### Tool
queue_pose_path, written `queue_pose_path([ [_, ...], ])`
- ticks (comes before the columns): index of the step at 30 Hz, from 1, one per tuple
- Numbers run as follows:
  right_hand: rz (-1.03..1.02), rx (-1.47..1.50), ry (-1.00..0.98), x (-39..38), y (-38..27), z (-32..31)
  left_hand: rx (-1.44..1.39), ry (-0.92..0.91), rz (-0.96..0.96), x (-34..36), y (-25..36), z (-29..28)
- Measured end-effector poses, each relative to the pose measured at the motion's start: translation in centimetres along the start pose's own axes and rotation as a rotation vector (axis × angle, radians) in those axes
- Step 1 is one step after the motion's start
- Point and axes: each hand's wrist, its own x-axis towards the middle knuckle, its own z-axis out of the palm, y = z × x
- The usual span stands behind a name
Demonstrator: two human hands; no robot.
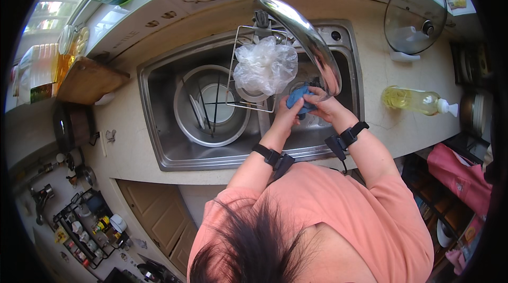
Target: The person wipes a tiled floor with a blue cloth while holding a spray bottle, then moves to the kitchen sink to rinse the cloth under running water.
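Over the right basin of the steel sink, a crumpled blue cloth is bunched between my two hands. My left hand grips it from the left, fingers closed. From the right, my right hand closes on the same cloth, its fingertips partly hidden in the folds. The curved chrome faucet arches down to just beside my right hand; whether water runs cannot be made out. Left of the cloth, a clear crumpled plastic bag sits on a wire rack across the sink's middle.
In the left basin stands a round metal pot with a dark rack and white dishes inside. On the right counter are a bottle of yellow liquid and an upright glass lid. A wooden cutting board leans at the left.
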Motion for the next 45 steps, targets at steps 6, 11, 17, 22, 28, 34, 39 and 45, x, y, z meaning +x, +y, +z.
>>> queue_pose_path([
  [6,-0.031,-0.439,0.228,0.8,1.3,-0.6,0.081,0.024,-0.08,1.4,0.4,-1.8],
  [11,-0.098,-0.426,0.321,2.8,3.8,-2.2,-0.514,0.007,0.072,1.6,0.1,-1.4],
  [17,-0.413,-0.632,0.229,4.4,5.0,-2.4,-0.591,-0.151,0.135,0.7,0.8,-0.2],
  [22,0.104,-0.063,0.195,3.1,4.2,-1.5,-0.75,-0.325,0.039,0.2,1.0,-0.6],
  [28,-0.162,0.219,0.23,1.5,3.0,-0.1,-0.904,-0.21,0.038,1.2,0.6,-0.5],
  [34,-0.387,-0.424,0.303,0.2,3.4,2.6,-0.694,0.089,-0.081,2.7,-0.8,2.7],
  [39,-0.523,-0.764,0.679,-0.3,2.9,2.8,-0.495,0.02,-0.181,0.9,-1.7,5.3],
  [45,-0.436,-0.817,0.482,-0.7,4.2,2.9,-0.439,0.106,-0.072,2.3,-1.8,4.0],
])
